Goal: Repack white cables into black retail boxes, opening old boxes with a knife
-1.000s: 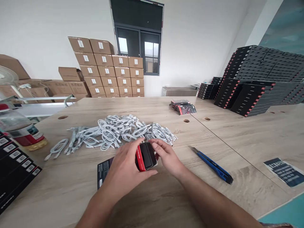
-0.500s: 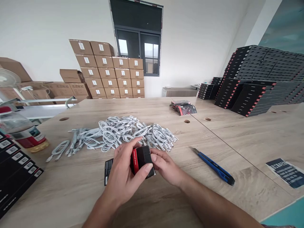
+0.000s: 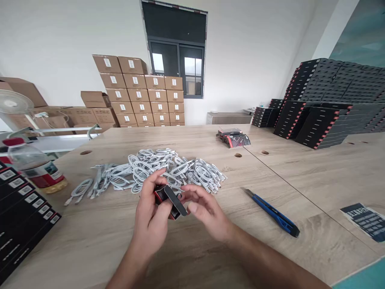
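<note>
A small black box with red edging [image 3: 175,200] is tilted above the table, its dark end face turned toward me. My left hand [image 3: 152,214] is closed round it, thumb on the near side and fingers on the far side. At the box's right end, the curled fingers and thumb of my right hand [image 3: 207,208] grip its edge; the contact is partly hidden. Just behind both hands lies a heap of coiled white cables [image 3: 150,166]. A blue utility knife [image 3: 273,212], its blade end pointing away, rests to the right of my right hand.
Black boxes with labels [image 3: 27,216] stand at the near left by a plastic bottle [image 3: 36,168]. Flat black-red packages [image 3: 233,137] lie farther back. Stacked black boxes [image 3: 325,120] occupy the right side. A printed card [image 3: 365,220] lies right. Cartons [image 3: 138,94] are stacked behind the table.
The box has been turned in my hands, so its dark end face now shows instead of the red-striped side. My right fingers have shifted round its end. The view has moved slightly.
</note>
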Tool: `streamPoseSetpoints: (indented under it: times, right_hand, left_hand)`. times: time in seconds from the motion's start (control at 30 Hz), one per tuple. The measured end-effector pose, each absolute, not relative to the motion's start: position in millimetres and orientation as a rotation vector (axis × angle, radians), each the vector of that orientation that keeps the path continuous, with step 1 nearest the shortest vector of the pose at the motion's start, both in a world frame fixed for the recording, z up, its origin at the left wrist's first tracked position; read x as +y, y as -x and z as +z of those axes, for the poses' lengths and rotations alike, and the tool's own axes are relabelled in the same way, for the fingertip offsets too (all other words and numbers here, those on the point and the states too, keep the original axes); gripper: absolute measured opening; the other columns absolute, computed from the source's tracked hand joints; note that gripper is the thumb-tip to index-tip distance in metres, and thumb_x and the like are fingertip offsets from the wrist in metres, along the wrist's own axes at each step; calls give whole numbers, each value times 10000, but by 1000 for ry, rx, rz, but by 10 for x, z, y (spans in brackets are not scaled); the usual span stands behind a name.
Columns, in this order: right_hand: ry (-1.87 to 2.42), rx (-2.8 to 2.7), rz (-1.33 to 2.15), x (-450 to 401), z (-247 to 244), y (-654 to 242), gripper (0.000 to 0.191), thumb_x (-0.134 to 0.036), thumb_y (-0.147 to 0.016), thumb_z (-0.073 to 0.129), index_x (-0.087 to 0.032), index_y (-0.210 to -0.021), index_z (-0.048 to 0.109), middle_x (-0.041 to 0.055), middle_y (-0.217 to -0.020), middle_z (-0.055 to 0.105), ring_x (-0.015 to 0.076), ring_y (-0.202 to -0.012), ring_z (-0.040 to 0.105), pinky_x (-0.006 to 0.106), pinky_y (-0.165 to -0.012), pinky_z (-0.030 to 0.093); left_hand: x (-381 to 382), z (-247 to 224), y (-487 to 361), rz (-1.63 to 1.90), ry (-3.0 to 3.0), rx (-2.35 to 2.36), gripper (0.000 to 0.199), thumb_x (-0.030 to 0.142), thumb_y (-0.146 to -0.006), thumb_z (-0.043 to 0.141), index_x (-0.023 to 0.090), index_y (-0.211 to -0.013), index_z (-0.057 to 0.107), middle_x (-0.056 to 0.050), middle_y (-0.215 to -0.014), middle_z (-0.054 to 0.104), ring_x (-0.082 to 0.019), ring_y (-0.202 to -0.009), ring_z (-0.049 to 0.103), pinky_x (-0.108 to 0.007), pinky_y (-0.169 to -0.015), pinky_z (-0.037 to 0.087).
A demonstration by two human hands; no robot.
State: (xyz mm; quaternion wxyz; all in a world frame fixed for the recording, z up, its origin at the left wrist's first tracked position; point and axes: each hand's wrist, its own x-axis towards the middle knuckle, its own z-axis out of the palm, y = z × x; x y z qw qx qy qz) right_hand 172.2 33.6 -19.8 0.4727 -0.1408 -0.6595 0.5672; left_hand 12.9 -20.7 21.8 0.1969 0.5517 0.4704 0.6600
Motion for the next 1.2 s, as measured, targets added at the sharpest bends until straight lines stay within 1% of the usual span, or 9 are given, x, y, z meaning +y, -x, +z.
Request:
streamPoseSetpoints:
  times: [0.07,0.17,0.27,0.33,0.63,0.8,0.9,1.07,1.2]
  right_hand:
    - [339,-1747,1187,292,-179,-1735,728,-457,-852,768,-290,-1480,440,110,-1362,662,270,-1260,622,420,-943,546]
    - [391,-1841,947,251,-155,-1733,936,-361,-790,841,-332,-1560,310,98,-1415,636,285,-1295,607,444,-994,546]
    - [387,-1826,728,229,-142,-1731,852,-223,-842,755,-356,-1558,313,58,-1329,685,254,-1200,665,418,-1004,564]
    - [393,-1805,606,222,-149,-1734,800,-157,-871,676,-355,-1557,315,53,-1290,696,238,-1148,685,404,-999,574]
    - [363,-1756,452,297,-248,-1753,614,-80,-915,588,-322,-1448,403,109,-1406,581,240,-1247,635,419,-1025,577]
    - [387,-1810,382,326,-196,-1799,541,-89,-935,567,-296,-1426,475,101,-1287,630,233,-1190,653,407,-985,594]
    - [354,-1851,296,265,-125,-1810,536,-83,-916,578,-276,-1410,501,99,-1253,647,230,-1193,641,408,-1024,568]
    - [306,-1855,262,160,-24,-1812,452,-88,-898,610,-252,-1316,564,89,-1186,665,206,-1101,670,342,-940,593]
    - [373,-1807,240,175,-19,-1843,349,-78,-921,606,-248,-1225,620,97,-1228,660,209,-1176,658,346,-990,571]
  left_hand:
    - [-208,243,-148,1887,-1412,1211,482,296,-846,685,363,-1312,580,4,-1072,516,-150,-808,547,-227,-604,500]
    - [-229,263,-203,1904,-1225,1152,485,394,-832,758,378,-1287,594,8,-1103,537,-159,-920,555,-205,-668,508]
    - [-227,251,-237,1884,-1089,1104,413,485,-851,733,352,-1231,642,7,-1140,587,-170,-1082,538,-197,-840,485]
    - [-204,244,-227,1868,-1039,1064,375,485,-849,724,329,-1185,665,6,-1135,614,-173,-1089,543,-208,-876,468]
    - [-145,241,-200,1956,-973,1083,419,408,-745,825,280,-1092,630,12,-1026,616,-162,-965,576,-247,-828,460]
    - [-167,212,-220,1996,-1214,1214,309,386,-803,800,268,-1015,609,16,-999,588,-139,-922,557,-227,-799,455]
    - [-204,281,-221,1954,-976,1046,324,345,-738,802,263,-978,600,23,-947,579,-132,-825,531,-223,-717,454]
    - [-268,398,-248,1832,-729,933,392,267,-601,776,243,-938,578,16,-941,595,-135,-759,513,-237,-649,450]
    - [-252,311,-287,1890,-852,954,322,320,-712,788,245,-946,579,19,-912,578,-131,-790,531,-220,-669,444]
